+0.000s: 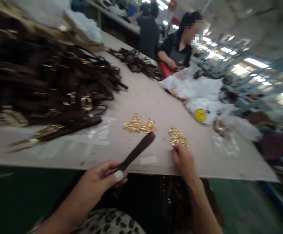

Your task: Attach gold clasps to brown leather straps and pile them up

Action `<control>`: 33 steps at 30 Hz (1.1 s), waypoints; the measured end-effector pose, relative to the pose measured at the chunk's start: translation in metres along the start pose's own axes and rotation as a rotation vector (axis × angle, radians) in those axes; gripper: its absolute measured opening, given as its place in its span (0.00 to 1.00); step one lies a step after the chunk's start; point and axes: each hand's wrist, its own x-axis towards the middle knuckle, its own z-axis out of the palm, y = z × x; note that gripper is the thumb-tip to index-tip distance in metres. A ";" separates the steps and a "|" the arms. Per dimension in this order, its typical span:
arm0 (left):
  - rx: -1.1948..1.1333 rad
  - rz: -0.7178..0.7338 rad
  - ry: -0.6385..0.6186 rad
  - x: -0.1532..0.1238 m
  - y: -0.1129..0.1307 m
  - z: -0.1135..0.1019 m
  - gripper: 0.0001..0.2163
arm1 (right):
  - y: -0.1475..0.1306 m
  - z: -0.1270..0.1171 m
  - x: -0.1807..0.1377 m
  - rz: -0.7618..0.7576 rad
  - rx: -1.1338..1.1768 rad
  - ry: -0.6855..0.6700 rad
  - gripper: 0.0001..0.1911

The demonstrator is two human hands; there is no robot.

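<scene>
My left hand [102,178] is closed around the near end of a dark brown strap [138,151], which sticks out over the front edge of the pale table [156,104]. A white wrap shows on one finger. My right hand [182,159] rests on the table at the near side of a small heap of gold metal pieces [178,136], fingers curled down on them; what they pinch is hidden. A second heap of gold pieces [139,125] lies just beyond the strap's tip.
A big pile of brown straps with gold buckles [46,81] fills the table's left. White plastic bags [200,91] and a yellow disc [200,115] lie at right. Another strap pile [136,61] sits farther back, where a person in dark clothes [178,48] works.
</scene>
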 end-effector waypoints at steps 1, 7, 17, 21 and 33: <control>-0.053 0.010 -0.013 -0.002 0.002 0.000 0.14 | -0.004 0.003 -0.005 0.003 0.072 0.005 0.06; -0.158 0.102 -0.021 0.006 -0.008 0.009 0.10 | -0.081 0.026 -0.046 -0.009 0.762 0.063 0.09; 0.095 0.287 -0.016 -0.006 -0.007 0.000 0.08 | -0.127 0.041 -0.051 -0.298 0.670 0.052 0.10; 0.356 0.465 0.037 -0.012 -0.003 -0.004 0.09 | -0.130 0.034 -0.052 -0.372 0.662 0.063 0.10; 0.520 0.635 -0.028 -0.008 -0.002 -0.007 0.11 | -0.132 0.042 -0.058 -0.060 0.708 0.123 0.10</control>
